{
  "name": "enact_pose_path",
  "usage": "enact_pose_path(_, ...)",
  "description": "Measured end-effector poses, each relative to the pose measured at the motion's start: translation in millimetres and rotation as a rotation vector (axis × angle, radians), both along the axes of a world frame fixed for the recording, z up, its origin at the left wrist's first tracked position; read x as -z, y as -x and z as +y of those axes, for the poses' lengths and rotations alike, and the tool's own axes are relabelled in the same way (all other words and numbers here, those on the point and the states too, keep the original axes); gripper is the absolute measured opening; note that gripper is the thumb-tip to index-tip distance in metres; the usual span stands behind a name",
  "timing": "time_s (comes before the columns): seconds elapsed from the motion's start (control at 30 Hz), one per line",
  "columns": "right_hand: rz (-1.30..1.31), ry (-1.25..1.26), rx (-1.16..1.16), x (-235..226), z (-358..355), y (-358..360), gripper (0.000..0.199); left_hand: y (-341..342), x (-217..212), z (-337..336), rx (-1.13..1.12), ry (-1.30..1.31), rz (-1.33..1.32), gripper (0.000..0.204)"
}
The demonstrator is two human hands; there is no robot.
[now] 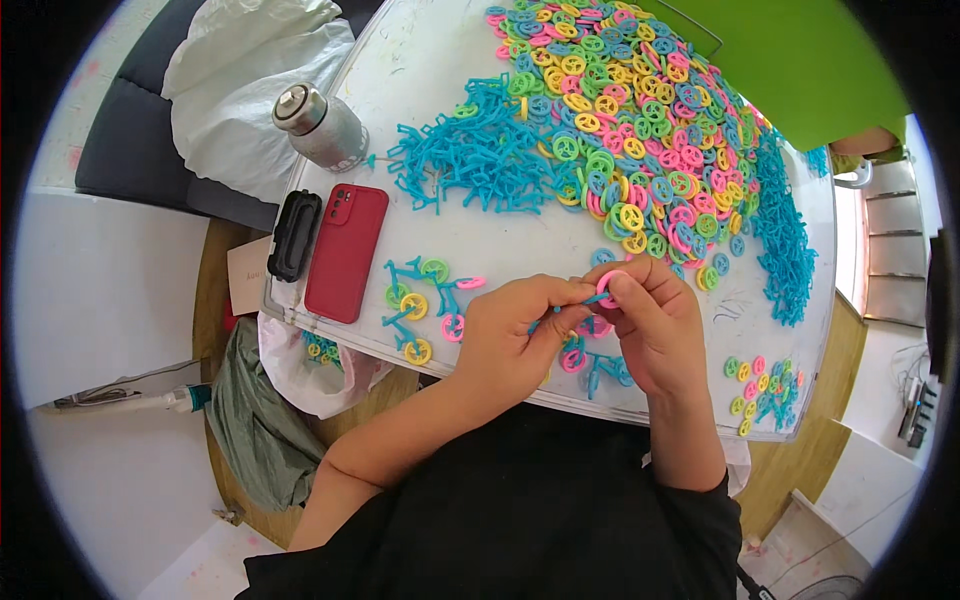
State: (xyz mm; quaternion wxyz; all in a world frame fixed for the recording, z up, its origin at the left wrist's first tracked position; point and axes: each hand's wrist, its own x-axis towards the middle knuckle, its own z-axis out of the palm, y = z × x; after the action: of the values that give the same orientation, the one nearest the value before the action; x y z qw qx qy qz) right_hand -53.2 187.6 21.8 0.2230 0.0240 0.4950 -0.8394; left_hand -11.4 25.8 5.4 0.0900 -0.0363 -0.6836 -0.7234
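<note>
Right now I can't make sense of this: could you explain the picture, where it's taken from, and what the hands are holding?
There is no machine working here, just a person's two bare hands. The single picture comes from a wide fisheye camera worn on that person's head, looking down, so straight edges look bent. On the white table lies a big heap of colourful little wheels, with a pile of blue pieces to its left and another blue pile to its right. A red phone and a metal bottle are at the left. The left hand pinches a blue piece; the right hand holds a pink wheel at its end.
</note>
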Motion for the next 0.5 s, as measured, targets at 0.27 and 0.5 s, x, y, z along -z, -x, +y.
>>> enact_pose_path(0.27, 0.471, -0.511, -0.074, -5, 9, -5, 0.025, -3, -4, -12, 0.130, -0.002, -0.092, 0.015)
enact_pose_path(0.5, 0.613, -0.422, -0.034, 7, 10, -13, 0.036, -5, -1, -14, 0.173, -0.217, -0.180, 0.016)
